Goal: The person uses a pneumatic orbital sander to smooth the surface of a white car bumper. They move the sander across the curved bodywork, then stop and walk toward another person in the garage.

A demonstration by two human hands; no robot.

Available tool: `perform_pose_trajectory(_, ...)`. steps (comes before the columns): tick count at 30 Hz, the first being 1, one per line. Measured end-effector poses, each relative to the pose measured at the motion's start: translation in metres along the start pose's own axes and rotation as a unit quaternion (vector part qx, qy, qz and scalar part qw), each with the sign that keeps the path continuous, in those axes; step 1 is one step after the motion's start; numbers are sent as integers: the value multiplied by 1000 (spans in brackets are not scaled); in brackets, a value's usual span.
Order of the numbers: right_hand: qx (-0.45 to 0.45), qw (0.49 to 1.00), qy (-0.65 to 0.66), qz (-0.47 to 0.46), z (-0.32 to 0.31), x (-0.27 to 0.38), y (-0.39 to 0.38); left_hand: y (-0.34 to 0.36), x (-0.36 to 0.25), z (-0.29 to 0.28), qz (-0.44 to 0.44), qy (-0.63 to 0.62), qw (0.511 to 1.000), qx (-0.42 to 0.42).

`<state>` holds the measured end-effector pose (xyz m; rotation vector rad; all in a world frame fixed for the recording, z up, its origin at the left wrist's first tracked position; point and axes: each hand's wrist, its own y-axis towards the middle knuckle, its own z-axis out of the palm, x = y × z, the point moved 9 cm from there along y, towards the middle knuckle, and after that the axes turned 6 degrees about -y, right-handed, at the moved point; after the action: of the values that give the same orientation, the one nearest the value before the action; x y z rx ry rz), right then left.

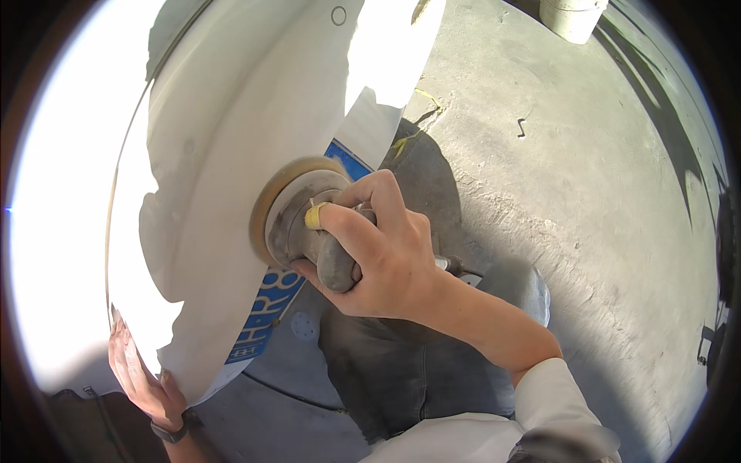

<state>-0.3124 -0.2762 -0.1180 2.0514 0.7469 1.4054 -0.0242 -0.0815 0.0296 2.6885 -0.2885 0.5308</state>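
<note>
My right hand [378, 255] grips a grey round power sander [301, 224], its tan pad against a white curved car body panel [216, 116]; a yellow band wraps one finger. A hose fitting shows beyond my wrist. Below and behind the sander, a blue plate [258, 324] with white characters is partly covered by the panel and tool. My left hand [143, 370], a dark watch on its wrist, lies at the panel's lower left edge with fingers stretched out against it. Bright sunlight washes out part of the panel.
Sunlit concrete floor [556, 193] spreads to the right, with a white bucket [571, 15] at the top right and dark objects at the far right rim. My grey-trousered legs [417, 370] are under my right arm. A dark cable or hose [293, 397] lies on the floor at lower middle.
</note>
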Motion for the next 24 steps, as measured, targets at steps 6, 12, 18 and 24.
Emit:
perform_pose_trajectory(6,-61,984,-125,109,-43,-66,45,2,2,1,12,3,1000,-6)
perform_pose_trajectory(12,-65,997,-24,45,-37,-42,48,6,2,0,4,11,1000,6)
perform_pose_trajectory(18,-17,985,-45,167,-43,-68,53,3,3,3,-1,7,1000,6)
perform_pose_trajectory(24,-93,993,-14,68,-48,-72,82,-3,7,6,-2,22,1000,21)
